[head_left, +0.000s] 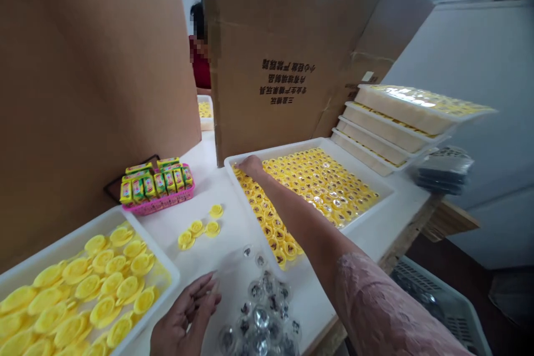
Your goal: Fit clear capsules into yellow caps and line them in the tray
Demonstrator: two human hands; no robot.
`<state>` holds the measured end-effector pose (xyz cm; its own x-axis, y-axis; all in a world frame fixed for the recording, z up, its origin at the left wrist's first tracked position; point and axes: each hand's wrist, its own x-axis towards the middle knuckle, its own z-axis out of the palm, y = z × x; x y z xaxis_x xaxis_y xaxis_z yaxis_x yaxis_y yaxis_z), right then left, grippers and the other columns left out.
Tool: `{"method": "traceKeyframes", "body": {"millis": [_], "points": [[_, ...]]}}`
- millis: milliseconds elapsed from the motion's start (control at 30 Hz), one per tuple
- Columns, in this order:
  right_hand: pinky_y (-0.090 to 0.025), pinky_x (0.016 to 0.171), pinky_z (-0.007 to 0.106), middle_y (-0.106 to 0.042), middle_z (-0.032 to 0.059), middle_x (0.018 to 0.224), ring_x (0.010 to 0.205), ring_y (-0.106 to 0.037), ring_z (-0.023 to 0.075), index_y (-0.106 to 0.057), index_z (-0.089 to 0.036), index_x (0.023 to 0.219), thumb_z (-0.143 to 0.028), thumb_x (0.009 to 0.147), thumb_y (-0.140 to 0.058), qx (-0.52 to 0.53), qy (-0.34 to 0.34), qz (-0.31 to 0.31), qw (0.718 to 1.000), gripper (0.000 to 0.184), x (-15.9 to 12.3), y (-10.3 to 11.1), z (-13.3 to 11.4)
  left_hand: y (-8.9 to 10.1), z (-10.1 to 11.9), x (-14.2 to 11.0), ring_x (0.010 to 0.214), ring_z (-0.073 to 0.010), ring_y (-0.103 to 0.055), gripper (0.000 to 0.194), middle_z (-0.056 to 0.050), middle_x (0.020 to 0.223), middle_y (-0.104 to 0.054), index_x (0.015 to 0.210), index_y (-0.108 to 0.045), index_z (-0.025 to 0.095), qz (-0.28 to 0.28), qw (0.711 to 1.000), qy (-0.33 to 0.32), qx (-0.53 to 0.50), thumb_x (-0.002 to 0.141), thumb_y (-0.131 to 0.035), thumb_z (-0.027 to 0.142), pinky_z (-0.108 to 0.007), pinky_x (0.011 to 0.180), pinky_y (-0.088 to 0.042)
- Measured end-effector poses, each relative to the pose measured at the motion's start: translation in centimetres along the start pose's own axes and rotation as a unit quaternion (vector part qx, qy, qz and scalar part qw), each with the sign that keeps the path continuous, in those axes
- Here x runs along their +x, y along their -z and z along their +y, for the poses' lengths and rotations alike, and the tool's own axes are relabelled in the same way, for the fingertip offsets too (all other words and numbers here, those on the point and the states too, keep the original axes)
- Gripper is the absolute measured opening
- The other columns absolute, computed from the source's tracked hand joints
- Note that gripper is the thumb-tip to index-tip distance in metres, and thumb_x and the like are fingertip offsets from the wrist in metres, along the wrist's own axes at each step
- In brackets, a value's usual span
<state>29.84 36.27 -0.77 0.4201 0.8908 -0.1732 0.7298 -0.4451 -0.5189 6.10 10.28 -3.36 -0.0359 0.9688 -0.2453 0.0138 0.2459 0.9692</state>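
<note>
My right hand (251,167) reaches to the far left corner of a white tray (287,147) filled with rows of yellow pieces (267,214) with clear, dark-printed tops. Its fingers are closed down at the pieces, and whatever they hold is hidden. Low in the view, my left hand (186,317) hovers near the table with thumb and fingers drawn together; what is at the fingertips is too small to make out. Just right of it lies a heap of clear plastic domes (261,317) with dark prints. Several loose yellow lids (196,227) rest on the table beyond it.
A second white tray (161,247) of yellow lids stands at the left. Behind it is a pink basket (167,200) of small green-yellow packets. Cardboard sheets (287,28) wall the back. Stacked full trays (387,133) stand at the right, above a crate (442,300). A person (201,67) shows through a gap.
</note>
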Motion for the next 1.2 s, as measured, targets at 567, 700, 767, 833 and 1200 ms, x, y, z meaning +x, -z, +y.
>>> {"method": "traceKeyframes", "body": {"millis": [567,700,767,833,1200], "points": [[-0.041,0.084,0.027,-0.063,0.013,0.107,0.1,-0.057,0.0228,-0.064,-0.011,0.109,-0.015,0.074,-0.064,-0.272,0.422,-0.133,0.855,0.035,-11.2,-3.8,-1.5,1.3,0.5,0.9,0.071,-0.0207,-0.067,0.036,-0.008,0.085,-0.071,0.093,-0.066,0.015,-0.017,0.999,0.009,-0.041,0.073,-0.065,0.044,-0.033,0.071,-0.054],[-0.041,0.077,0.027,-0.063,0.0114,0.1,0.089,-0.059,0.0199,-0.063,-0.012,0.107,-0.026,0.082,-0.059,-0.254,0.422,-0.087,0.866,0.029,-14.6,-1.8,-1.8,1.5,0.4,1.0,0.086,-0.0211,-0.066,0.041,-0.01,0.104,-0.067,0.108,-0.061,0.017,-0.003,0.993,0.003,-0.116,0.077,-0.061,0.045,-0.036,0.084,-0.051],[-0.041,0.072,0.025,-0.063,0.0079,0.094,0.081,-0.059,0.0165,-0.063,-0.015,0.106,-0.036,0.083,-0.057,-0.21,0.438,-0.079,0.87,0.032,-17.8,-1.0,-1.5,1.3,0.5,0.8,0.093,-0.0194,-0.065,0.045,-0.009,0.118,-0.061,0.121,-0.054,0.022,-0.02,0.978,0.026,-0.208,0.08,-0.059,0.042,-0.036,0.09,-0.048],[-0.04,0.067,0.023,-0.063,0.0043,0.086,0.073,-0.058,0.0136,-0.064,-0.016,0.102,-0.039,0.082,-0.059,-0.144,0.446,-0.077,0.88,0.031,-21.3,-0.8,-0.8,1.2,0.8,0.5,0.097,-0.018,-0.063,0.047,-0.006,0.126,-0.057,0.127,-0.049,0.027,-0.075,0.949,0.053,-0.302,0.082,-0.058,0.038,-0.035,0.093,-0.047],[-0.044,0.082,0.029,-0.06,0.0118,0.105,0.094,-0.057,0.0193,-0.049,-0.013,0.124,-0.019,0.093,-0.034,-0.062,0.304,0.052,0.949,0.034,-28.6,-3.7,4.8,2.7,0.4,-0.3,0.09,-0.0209,-0.067,0.029,-0.011,0.094,-0.07,0.109,-0.061,0.011,-0.121,0.915,0.141,-0.359,0.08,-0.057,0.014,-0.031,0.087,-0.053]]}}
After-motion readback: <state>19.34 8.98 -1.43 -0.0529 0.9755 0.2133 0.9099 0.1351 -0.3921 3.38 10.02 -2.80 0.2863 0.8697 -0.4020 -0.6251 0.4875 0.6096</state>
